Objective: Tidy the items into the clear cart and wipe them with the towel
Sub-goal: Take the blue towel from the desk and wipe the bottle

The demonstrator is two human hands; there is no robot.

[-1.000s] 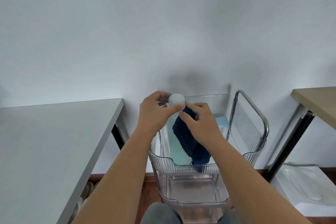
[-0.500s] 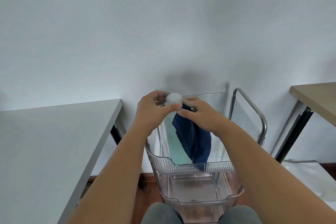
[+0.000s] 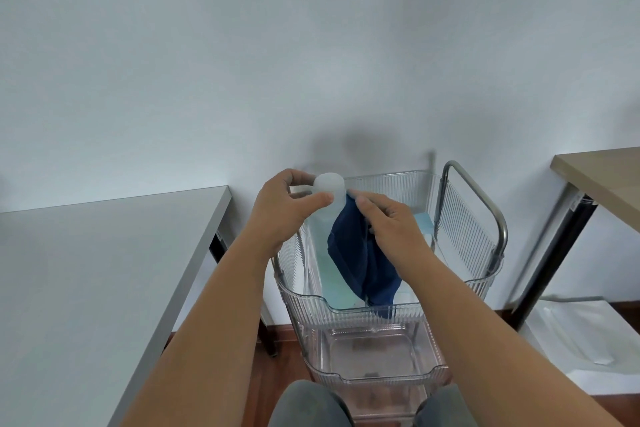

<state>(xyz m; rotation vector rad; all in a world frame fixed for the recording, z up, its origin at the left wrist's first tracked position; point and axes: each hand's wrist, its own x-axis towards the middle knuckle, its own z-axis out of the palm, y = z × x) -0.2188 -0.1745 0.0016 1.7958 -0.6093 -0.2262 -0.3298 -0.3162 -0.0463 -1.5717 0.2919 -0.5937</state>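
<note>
Right now the left hand (image 3: 280,215) is pinching a bottle (image 3: 329,204) just under its white cap, fingers curled round it, while the right hand (image 3: 391,229) is gripping the blue towel (image 3: 360,260) against it, above the clear cart (image 3: 346,308). Wiping harder is risking twisting the bottle from that light pinch.

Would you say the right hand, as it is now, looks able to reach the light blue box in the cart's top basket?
Probably not yet: the right hand grips the dark blue towel against the translucent bottle, though the light blue box lies uncovered beside it.
</note>
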